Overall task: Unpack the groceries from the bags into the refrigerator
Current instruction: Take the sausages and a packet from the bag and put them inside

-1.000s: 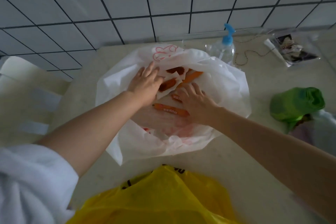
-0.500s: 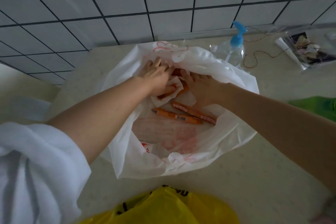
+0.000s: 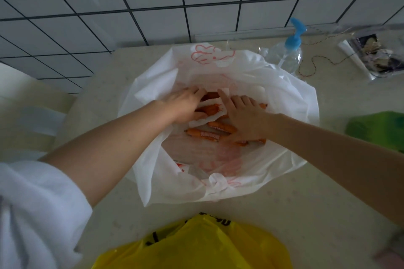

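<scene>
2 hands in crinkly white plastic bag point(image 3: 284, 102): left hand point(image 3: 183, 106) grip round orange sausage sticks point(image 3: 205, 135), right hand point(image 3: 247, 119) flat.

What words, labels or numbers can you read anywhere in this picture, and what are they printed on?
None of the print can be read.
White bag: red drawing and red print, no legible words.
Orange sausage sticks: pale label text, too blurred.
Yellow bag: black characters at its top edge, cut off and unreadable.
Clear packet: picture inside, no readable text.
Pump bottle: no label visible.
</scene>
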